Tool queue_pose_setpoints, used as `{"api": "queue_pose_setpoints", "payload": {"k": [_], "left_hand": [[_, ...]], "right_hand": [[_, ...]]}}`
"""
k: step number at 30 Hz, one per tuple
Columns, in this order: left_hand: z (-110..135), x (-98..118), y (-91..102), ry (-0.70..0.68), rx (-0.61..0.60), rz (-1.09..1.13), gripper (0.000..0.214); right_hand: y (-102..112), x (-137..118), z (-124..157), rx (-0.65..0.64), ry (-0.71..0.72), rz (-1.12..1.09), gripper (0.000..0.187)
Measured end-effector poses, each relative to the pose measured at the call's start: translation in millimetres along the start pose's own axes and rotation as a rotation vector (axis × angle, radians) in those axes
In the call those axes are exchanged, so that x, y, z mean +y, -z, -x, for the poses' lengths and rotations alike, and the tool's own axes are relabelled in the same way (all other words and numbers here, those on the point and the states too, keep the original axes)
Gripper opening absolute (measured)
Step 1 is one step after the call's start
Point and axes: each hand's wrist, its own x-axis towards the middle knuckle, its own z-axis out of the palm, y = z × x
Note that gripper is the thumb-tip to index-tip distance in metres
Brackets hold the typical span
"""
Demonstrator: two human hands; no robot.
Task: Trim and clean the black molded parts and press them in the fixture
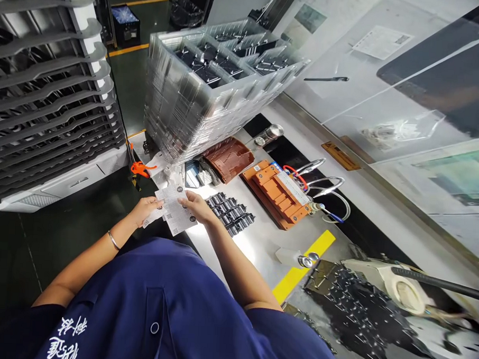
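Note:
My left hand is closed, pinching the left side of several printed paper labels. From the other side my right hand grips their upper right edge between thumb and fingers. The labels are white, with small print, square codes and round black marks; they overlap and fan out in front of my body. Just right of my right hand, rows of small black parts lie on the metal workbench. How many labels each hand pinches is hard to make out.
A tall stack of clear plastic trays with black parts stands at the back. Nearby are a brown bin, an orange fixture with hoses and orange clamp pliers. More black parts lie at right; a rack stands left.

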Motion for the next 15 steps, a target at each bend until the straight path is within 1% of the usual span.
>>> {"api": "queue_pose_setpoints", "payload": {"k": [2, 3, 4, 5, 6, 8, 10, 12, 13, 15], "left_hand": [[-3, 1, -2.7, 0.007, 0.007, 0.006, 0.034], [-5, 2, -4.7, 0.015, 0.006, -0.004, 0.033], [-6, 3, -7.2, 0.023, 0.006, -0.02, 0.032], [-8, 3, -9.9, 0.029, 0.013, -0.037, 0.031], [-9, 4, -12.7, 0.031, 0.031, -0.054, 0.031], [-12, 6, -17.7, 0.033, 0.106, -0.079, 0.03], [-14, 7, -21.1, 0.048, 0.193, -0.088, 0.031], [-16, 7, -23.1, 0.071, 0.249, -0.087, 0.032], [-17, 7, -23.9, 0.073, 0.272, -0.089, 0.032], [-19, 6, -25.8, 0.054, 0.321, -0.101, 0.033]], "right_hand": [[3, 0, 3, -0.086, -0.03, -0.021, 0.044], [6, 1, 3, -0.099, -0.054, -0.013, 0.043], [10, 3, 3, -0.08, -0.083, 0.02, 0.041], [16, 4, 1, -0.034, -0.111, 0.07, 0.039], [26, 4, -3, 0.036, -0.133, 0.134, 0.036], [54, -1, -16, 0.252, -0.137, 0.276, 0.03], [92, -16, -35, 0.485, -0.099, 0.371, 0.024], [134, -36, -59, 0.667, -0.064, 0.424, 0.019], [152, -46, -73, 0.729, -0.058, 0.447, 0.018], [182, -61, -100, 0.791, -0.064, 0.494, 0.017]]}}
